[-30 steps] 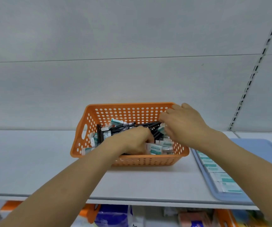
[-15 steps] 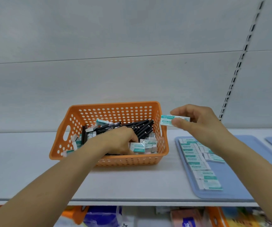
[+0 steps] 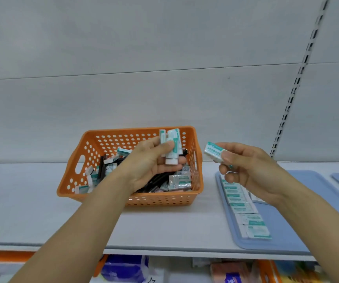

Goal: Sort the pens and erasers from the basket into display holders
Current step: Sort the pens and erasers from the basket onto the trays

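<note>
I see one orange basket (image 3: 95, 149) on the white shelf (image 3: 21, 203), two hands, and one blue tray (image 3: 307, 186) far right of them. My left hand (image 3: 150, 166) hovers over the basket's middle, palm up, fingers and thumb curled round a small bunch of erasers (image 3: 171, 148); I count three or perhaps four there, standing nearly upright, long axes running up and slightly right, tops level with the basket's far rim. Below and left of that hand lie the black pens (image 3: 101, 170), too overlapped to count, long axes running diagonally from near left to far right, and loose erasers scattered around them, roughly a dozen visible. Bare shelf stretches well to the left of the left hand and in front of the basket as far as the shelf's front edge. Between the two hands is a clear gap above the basket's right rim. My right hand (image 3: 246, 170) pinches a single eraser (image 3: 213, 151) between thumb and fingertips, held in the air just right of the basket and above the tray's far left corner; its long axis tilts from upper left down to lower right. Under and near that hand a row of about seven erasers (image 3: 244, 209) lies flat along the tray's left edge, long axes crosswise. The tray to the right of that row is bare.
</note>
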Available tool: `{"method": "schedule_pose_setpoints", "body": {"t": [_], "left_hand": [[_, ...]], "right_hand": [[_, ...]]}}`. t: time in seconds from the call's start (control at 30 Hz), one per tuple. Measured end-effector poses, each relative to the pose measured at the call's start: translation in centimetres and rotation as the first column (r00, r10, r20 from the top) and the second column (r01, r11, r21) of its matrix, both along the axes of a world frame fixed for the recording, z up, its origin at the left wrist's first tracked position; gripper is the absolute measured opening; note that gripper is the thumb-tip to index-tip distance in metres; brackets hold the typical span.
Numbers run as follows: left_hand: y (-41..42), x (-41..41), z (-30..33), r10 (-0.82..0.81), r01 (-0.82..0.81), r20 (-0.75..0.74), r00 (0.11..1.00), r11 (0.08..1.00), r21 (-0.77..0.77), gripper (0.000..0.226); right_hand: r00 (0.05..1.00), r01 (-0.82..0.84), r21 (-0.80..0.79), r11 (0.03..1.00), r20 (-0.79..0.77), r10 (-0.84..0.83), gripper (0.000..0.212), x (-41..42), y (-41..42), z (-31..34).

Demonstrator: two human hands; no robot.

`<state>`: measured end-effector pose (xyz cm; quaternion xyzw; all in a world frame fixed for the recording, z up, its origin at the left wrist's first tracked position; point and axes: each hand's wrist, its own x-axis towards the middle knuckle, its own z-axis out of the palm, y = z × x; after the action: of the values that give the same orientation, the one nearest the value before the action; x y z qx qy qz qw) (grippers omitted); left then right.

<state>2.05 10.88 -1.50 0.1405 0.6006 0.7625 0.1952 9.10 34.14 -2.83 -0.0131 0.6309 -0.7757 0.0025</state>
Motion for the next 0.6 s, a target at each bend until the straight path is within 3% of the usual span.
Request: {"method": "schedule_pose_setpoints", "body": {"t": [0.1,0.17,0.23,0.33,0.43,0.6], "left_hand": [[2.3,1.6,1.4,0.03,-0.056,0.131,0.991,0.979,0.198,0.013],[4.0,2.8,2.1,-0.01,-0.026,0.142,0.99,0.969,0.247,0.013],[5.7,4.2,2.5,-0.079,0.041,0.134,0.988,0.963,0.265,0.016],[8.3,6.2,2.1,-0.196,0.157,0.123,0.973,0.95,0.271,0.025],[10.5,7.3,0.5,-0.258,0.211,0.154,0.954,0.94,0.268,0.034],[11.9,7.3,-2.2,-0.216,0.154,0.293,0.932,0.963,0.221,0.032]], "right_hand": [[0.999,0.009,-0.036,0.999,0.047,-0.007,0.039,0.7,2.4,-0.6],[0.994,0.089,0.038,0.995,0.053,-0.091,0.033,1.4,4.3,-1.4],[0.976,0.206,0.233,0.95,0.026,-0.218,0.021,2.2,6.4,-2.4],[0.94,0.295,0.517,0.804,-0.006,-0.341,0.009,3.5,9.1,-4.5],[0.933,0.234,0.632,0.738,0.068,-0.354,0.017,4.3,10.1,-6.2],[0.886,0.196,0.744,0.639,0.146,-0.441,0.027,4.8,10.6,-7.1]]}}
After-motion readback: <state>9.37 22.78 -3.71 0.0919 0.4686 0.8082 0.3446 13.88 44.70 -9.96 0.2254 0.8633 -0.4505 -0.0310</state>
